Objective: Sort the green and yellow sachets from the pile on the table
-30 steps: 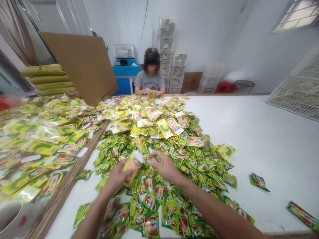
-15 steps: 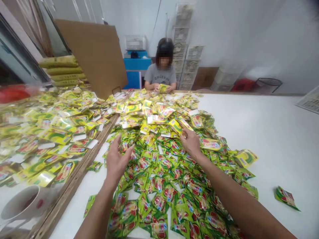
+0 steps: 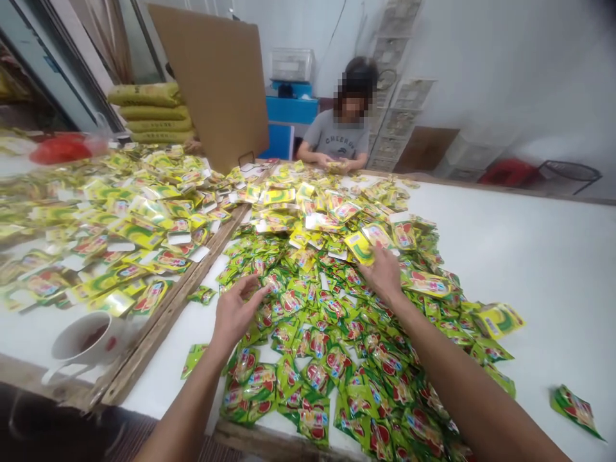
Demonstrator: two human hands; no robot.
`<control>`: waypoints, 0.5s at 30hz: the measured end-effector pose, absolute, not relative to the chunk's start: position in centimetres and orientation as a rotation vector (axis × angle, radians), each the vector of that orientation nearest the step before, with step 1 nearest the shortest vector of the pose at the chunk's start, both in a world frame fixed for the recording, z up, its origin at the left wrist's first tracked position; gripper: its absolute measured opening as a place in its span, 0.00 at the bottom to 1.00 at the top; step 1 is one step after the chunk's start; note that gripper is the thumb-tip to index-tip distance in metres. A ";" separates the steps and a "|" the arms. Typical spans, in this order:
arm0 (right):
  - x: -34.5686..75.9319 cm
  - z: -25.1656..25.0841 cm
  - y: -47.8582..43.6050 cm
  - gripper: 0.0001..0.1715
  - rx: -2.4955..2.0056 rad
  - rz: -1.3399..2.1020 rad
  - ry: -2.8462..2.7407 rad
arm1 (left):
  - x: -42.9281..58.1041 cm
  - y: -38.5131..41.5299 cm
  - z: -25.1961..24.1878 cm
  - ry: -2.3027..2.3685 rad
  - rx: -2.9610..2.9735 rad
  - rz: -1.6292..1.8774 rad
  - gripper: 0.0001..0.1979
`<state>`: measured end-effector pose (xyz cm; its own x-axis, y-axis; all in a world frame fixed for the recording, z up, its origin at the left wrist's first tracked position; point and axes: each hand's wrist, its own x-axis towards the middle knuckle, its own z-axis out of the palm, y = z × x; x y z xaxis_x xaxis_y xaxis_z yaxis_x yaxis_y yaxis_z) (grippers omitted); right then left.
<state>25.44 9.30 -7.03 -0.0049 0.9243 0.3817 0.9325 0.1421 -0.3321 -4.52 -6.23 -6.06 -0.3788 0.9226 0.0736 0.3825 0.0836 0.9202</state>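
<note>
My left hand (image 3: 239,309) is over the left side of a heap of small green packets (image 3: 317,375), its fingers curved and apart with nothing between them. Farther forward, my right hand (image 3: 384,273) reaches to the edge of the yellow boxes (image 3: 279,196) lying behind the packets. Its fingers are closed on a yellow box (image 3: 360,247), which shows its green-curved side. Part of that grip is hidden behind the back of the hand. Another box (image 3: 376,235) lies right by the fingertips.
A wooden strip (image 3: 192,282) divides the table; more yellow boxes and a mug (image 3: 86,340) are left of it. Across the table a person in a grey shirt (image 3: 337,136) handles a box. A cardboard sheet (image 3: 221,90) stands at the back. One packet (image 3: 575,407) lies far right.
The view has shifted, so everything sits farther right, and the table's near edge shows. My left hand's fingers have curled inward. My right hand remains at the boxes.
</note>
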 end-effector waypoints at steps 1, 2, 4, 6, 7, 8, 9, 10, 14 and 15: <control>25.4 -6.7 8.7 0.26 -1.724 0.016 -1.925 | -4.5 -6.4 -6.2 1.801 1.264 1.295 0.26; 25.1 -6.4 7.8 0.27 -1.669 0.083 -1.939 | -4.3 -6.5 -6.2 1.796 1.264 1.304 0.26; 23.9 -5.6 5.0 0.30 -1.528 0.299 -2.001 | -3.8 -6.8 -6.1 1.822 1.369 1.282 0.28; 21.9 -4.9 1.9 0.33 -1.343 0.559 -2.124 | -3.2 -6.9 -5.8 1.834 1.601 1.202 0.31; 20.7 -4.6 0.5 0.34 -1.218 0.686 -2.211 | -2.9 -7.0 -5.7 1.814 1.730 1.131 0.32; 19.6 -4.4 -0.4 0.36 -1.093 0.807 -2.295 | -2.7 -7.2 -5.7 1.779 1.843 1.040 0.33; 18.6 -4.3 -0.9 0.37 -0.988 0.900 -2.359 | -2.5 -7.4 -5.7 1.748 1.920 0.939 0.31; 17.6 -4.2 -0.9 0.35 -0.943 0.957 -2.375 | -2.4 -7.7 -5.7 1.738 1.960 0.838 0.30; 14.9 -4.7 3.5 0.20 -1.283 0.817 -2.133 | -1.7 -9.5 -6.0 1.845 1.956 0.542 0.26; 14.5 -5.1 4.9 0.22 -1.349 0.696 -2.140 | -1.5 -9.9 -5.9 1.849 1.968 0.498 0.27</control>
<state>14.46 4.93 -5.12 -0.3748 0.9151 0.1485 0.6527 0.3742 -0.6587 -1.47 -9.94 -5.93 0.0651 0.9978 -0.0099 0.8581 -0.0509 0.5109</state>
